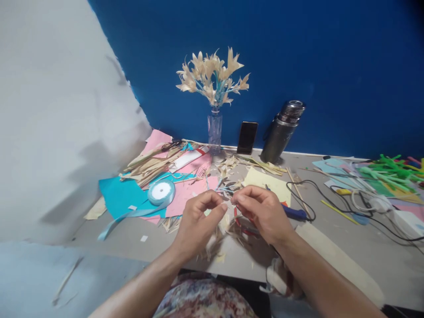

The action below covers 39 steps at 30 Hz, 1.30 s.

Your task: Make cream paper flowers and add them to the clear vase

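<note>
Above the littered table, my left hand is closed, thumb and forefinger pinched together. My right hand pinches close beside it, fingertips almost meeting the left ones. Whatever lies between the fingertips is too small and blurred to name. Just beyond them are thin light-blue stems and dry husk scraps. A red-handled tool lies below my right hand, partly covered by it. To the left of my hands, a roll of light-blue ribbon rests on blue and pink sheets, its loose end trailing toward the table's edge.
Pale husk flowers stand in a clear vase by the blue wall. A phone and a thermos lean nearby. Dry husk strips lie left; black cable and green pipe cleaners lie right.
</note>
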Motion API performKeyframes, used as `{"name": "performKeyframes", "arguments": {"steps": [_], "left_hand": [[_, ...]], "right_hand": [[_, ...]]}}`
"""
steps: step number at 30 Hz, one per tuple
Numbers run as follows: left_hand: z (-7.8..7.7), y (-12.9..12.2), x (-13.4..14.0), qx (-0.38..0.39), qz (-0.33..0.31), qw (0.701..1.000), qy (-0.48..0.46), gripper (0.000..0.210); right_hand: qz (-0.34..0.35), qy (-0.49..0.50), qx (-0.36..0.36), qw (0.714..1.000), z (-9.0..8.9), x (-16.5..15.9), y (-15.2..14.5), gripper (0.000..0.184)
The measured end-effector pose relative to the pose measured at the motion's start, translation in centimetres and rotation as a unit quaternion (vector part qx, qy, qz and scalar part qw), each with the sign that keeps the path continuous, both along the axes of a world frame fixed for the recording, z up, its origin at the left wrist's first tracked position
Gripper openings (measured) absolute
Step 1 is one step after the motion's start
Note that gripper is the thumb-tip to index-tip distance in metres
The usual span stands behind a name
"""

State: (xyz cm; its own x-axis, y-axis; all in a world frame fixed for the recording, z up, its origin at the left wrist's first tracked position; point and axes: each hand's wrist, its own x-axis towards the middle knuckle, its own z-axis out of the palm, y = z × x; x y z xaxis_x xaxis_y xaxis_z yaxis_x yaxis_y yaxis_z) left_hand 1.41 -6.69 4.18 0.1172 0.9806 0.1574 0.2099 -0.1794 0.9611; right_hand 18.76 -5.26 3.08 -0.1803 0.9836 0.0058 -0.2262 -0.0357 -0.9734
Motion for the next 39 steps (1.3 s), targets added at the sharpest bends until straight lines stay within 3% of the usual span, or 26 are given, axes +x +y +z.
{"name": "performKeyframes", "arguments": {"steps": [7, 15, 22, 30, 34, 37, 39], "left_hand": [[-1.0, -0.8, -2.2, -0.032, 0.019, 0.994, -0.098, 0.023], [-2.8, -1.9, -4.6, -0.084, 0.012, 0.979, -0.184, 0.025], [-3.3, -2.0, -5.2, -0.118, -0.006, 0.967, -0.227, 0.024], [-3.5, -1.6, -5.6, -0.13, -0.032, 0.969, -0.208, 0.025], [-3.3, -1.1, -6.6, -0.197, -0.09, 0.956, -0.198, 0.033], [-2.6, -0.5, -7.4, -0.218, -0.047, 0.957, -0.185, 0.036], [-1.9, -0.1, -7.3, -0.168, 0.0, 0.974, -0.153, 0.031]], "right_hand": [[-0.002, 0.12, -0.075, 0.99, 0.2, 0.7, 1.2, 0.018], [0.032, 0.166, -0.076, 0.983, 0.3, 0.7, 1.3, 0.018], [0.106, 0.174, -0.109, 0.973, 0.4, 0.7, 1.0, 0.017], [0.081, 0.167, -0.114, 0.976, 0.3, 0.7, 1.3, 0.018], [0.095, 0.17, -0.109, 0.975, 0.6, 0.9, 1.3, 0.019], [0.11, 0.15, -0.103, 0.977, 0.6, 0.9, 1.2, 0.021], [0.127, 0.121, -0.096, 0.98, 0.5, 0.7, 0.9, 0.023]]}}
